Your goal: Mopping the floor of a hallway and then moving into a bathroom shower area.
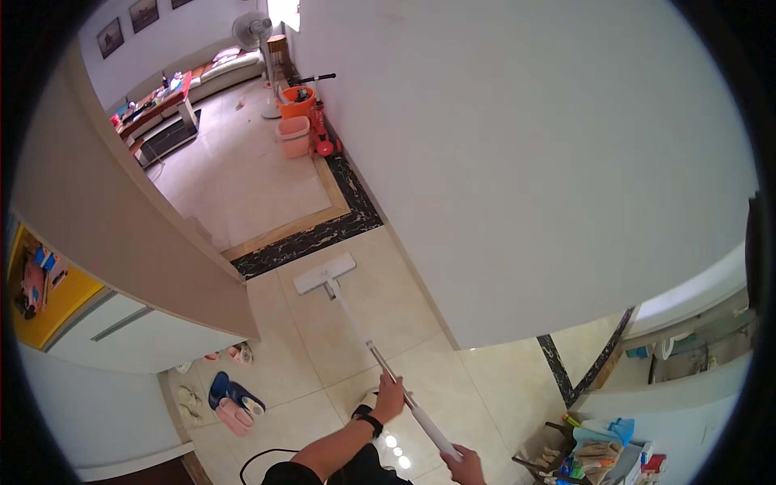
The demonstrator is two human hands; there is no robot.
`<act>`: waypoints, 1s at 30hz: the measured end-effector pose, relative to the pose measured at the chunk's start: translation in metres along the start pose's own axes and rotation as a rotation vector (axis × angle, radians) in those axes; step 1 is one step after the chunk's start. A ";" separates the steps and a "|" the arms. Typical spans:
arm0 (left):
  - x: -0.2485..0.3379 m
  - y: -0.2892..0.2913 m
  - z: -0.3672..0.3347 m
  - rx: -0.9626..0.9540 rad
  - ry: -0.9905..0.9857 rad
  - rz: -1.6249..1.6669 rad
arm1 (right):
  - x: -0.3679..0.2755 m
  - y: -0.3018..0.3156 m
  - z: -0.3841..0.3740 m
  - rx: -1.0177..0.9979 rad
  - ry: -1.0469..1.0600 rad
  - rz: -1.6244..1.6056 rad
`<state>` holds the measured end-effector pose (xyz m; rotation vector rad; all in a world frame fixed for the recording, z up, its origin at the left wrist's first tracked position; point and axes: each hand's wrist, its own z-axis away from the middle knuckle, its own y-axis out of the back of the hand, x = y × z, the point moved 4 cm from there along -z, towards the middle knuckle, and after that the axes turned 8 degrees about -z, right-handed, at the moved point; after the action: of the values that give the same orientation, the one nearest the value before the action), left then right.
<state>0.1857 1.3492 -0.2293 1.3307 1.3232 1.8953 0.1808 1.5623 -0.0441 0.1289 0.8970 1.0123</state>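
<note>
White mop head (pixel 325 273) rests on the beige floor tiles (pixel 477 384), ahead and to the left of both hands. Its pole (pixel 387 368) slants back to the lower right, grasped partway by the left hand (pixel 392 398) (the one nearer the head) and toward its near end by the right hand (pixel 464 466). A black-marbled border (pixel 303 251) lies just beyond; wall (pixel 525 178) stands right, cabinet (pixel 133 327) and slippers (pixel 234 394) left.

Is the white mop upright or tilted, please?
Tilted: the white pole slants from the right hand, through the left hand, down to the flat head on the floor.
</note>
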 end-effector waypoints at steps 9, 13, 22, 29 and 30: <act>-0.069 -0.051 -0.109 -0.067 0.031 0.302 | -0.030 -0.036 -0.131 -0.058 0.158 -0.014; -0.015 -0.056 -0.110 -0.125 0.055 0.267 | -0.011 0.022 -0.123 -0.035 0.096 0.030; 0.175 -0.130 0.006 -0.270 -0.180 0.098 | 0.116 0.141 0.015 -0.023 -0.157 -0.125; 0.334 -0.183 0.133 -0.661 -0.284 0.141 | 0.275 0.233 0.139 -0.046 -0.154 -0.193; 0.355 -0.185 0.144 -0.694 -0.379 0.100 | 0.292 0.245 0.156 -0.027 -0.142 -0.192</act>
<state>0.1400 1.7722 -0.2279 1.2903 0.3586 1.7952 0.1870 1.9715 0.0026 0.0889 0.7510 0.8255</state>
